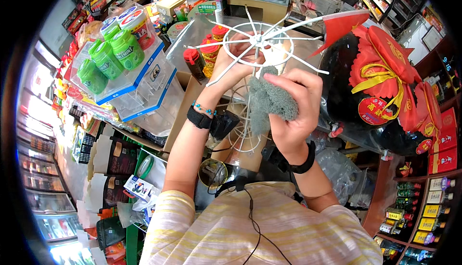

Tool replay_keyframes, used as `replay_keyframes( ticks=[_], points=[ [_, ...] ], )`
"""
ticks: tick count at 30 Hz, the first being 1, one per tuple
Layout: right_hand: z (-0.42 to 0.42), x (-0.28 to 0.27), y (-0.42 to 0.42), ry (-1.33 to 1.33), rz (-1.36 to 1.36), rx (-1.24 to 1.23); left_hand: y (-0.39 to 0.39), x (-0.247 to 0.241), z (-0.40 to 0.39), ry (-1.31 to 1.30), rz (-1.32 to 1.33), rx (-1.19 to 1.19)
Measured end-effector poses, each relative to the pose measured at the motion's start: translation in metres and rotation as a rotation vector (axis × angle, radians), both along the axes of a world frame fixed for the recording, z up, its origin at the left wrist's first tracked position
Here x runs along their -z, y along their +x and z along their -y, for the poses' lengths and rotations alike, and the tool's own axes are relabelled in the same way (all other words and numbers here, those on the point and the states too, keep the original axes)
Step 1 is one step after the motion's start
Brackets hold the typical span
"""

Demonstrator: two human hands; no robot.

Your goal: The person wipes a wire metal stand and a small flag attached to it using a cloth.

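Note:
A white wire rack (258, 40) stands before me, its top a ring with several spokes reaching outward. More rings show lower down on its central pole. My left hand (234, 57) is behind the top ring, with its fingers curled round the rack just under the spokes; the ring partly hides them. A folded grey-green cloth (269, 100) is gripped in my right hand (301, 102), against the pole below the top ring. One spoke slants up to the right beside a small red flag (343, 26).
Clear plastic bins (144, 91) topped with green gum bottles (126, 50) stand at left. Red-capped jars (209, 50) are behind the rack. Large black jars (337, 81) with red cloth covers sit at right, above shelves of bottles (431, 211). An open cardboard box (180, 117) is left of my forearm.

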State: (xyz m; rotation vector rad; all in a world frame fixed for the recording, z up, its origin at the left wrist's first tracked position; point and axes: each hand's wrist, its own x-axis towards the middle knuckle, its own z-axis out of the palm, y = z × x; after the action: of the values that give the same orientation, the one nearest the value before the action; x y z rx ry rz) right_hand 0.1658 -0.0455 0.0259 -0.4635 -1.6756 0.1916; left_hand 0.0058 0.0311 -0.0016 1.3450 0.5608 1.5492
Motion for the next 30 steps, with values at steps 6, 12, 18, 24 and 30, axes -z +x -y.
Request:
replay_keyframes(
  ticks=[6, 12, 18, 24, 30],
  points=[
    [0.009, -0.011, 0.006, 0.049, 0.01, -0.082, 0.002, 0.0, 0.002, -0.092, -0.113, -0.044],
    [0.014, 0.0, 0.013, -0.06, -0.083, -0.108, 0.006, -0.006, 0.008, 0.061, -0.299, -0.096],
    [0.022, 0.004, 0.035, -0.093, -0.119, -0.128, 0.019, -0.01, 0.012, 0.057, -0.312, -0.049],
    [0.023, 0.012, 0.056, -0.093, -0.293, -0.041, 0.025, -0.002, -0.001, 0.006, -0.227, -0.046],
    [-0.001, 0.022, 0.069, -0.363, -0.583, 0.054, -0.014, 0.002, -0.002, -0.012, -0.206, -0.101]
  ],
)
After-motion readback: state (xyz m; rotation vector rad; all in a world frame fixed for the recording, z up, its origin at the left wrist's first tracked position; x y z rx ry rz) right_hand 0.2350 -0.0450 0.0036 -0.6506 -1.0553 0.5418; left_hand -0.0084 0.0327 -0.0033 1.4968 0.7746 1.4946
